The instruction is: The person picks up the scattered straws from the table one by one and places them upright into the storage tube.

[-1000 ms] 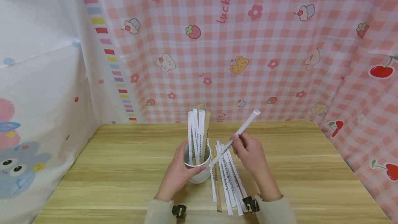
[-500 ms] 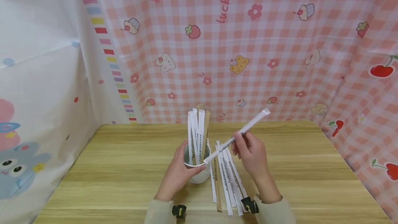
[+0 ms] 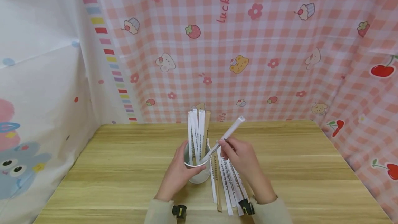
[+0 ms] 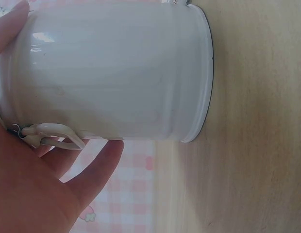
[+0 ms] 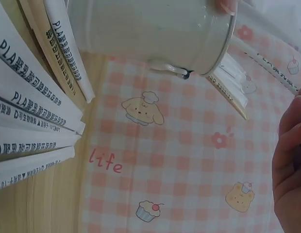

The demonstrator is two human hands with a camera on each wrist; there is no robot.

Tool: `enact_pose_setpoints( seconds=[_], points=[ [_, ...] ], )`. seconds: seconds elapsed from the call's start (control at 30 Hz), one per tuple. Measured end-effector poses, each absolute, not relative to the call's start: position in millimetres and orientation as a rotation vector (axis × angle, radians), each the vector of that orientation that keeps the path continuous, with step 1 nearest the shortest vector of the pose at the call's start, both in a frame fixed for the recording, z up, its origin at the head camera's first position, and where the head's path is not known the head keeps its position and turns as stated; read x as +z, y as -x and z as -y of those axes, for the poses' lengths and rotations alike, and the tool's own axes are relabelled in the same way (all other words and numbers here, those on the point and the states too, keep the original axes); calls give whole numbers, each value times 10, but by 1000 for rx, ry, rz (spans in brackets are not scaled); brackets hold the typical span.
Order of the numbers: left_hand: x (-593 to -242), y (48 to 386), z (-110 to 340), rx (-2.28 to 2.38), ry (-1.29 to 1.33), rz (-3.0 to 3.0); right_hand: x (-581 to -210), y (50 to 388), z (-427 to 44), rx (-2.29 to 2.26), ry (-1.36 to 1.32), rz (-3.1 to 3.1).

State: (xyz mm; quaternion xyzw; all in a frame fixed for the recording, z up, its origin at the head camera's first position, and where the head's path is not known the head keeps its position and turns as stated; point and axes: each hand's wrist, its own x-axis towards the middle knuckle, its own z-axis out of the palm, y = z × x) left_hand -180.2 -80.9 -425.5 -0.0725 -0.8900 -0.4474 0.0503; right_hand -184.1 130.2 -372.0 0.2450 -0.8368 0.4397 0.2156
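My left hand (image 3: 175, 179) holds a white bucket-like cup (image 3: 202, 176) upright on the table, thumb near the rim and fingers round its far side. A small loop (image 4: 58, 133) on the cup's side shows in the left wrist view. Several paper-wrapped straws (image 3: 201, 123), mostly white with a brown one at the right, stand in the cup. With thumb and fingertips, my right hand (image 3: 242, 156) pinches another white-wrapped straw (image 3: 232, 128). That straw slants down to the left, its lower end within the cup's mouth. The right wrist view shows this hand only in part.
Several wrapped straws (image 3: 229, 186), mostly white, lie in a loose row on the table right of the cup, partly under my right arm. A brown wrapped straw (image 3: 219, 196) lies among them. The wooden table (image 3: 118, 168) ends at a pink checked curtain (image 3: 211, 51).
My right hand first tilted the straw flatter, its lower end reaching the cup's rim. It has since moved left and lowered that end into the cup's mouth. My left hand stays still.
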Motion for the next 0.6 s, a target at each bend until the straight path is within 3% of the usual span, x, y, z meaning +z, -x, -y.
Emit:
enact_pose_setpoints(
  seconds=[0.6],
  points=[
    [-4244,1800,818,-1388,261,2692,-3802,1847,-1154,957,-801,2601]
  ],
)
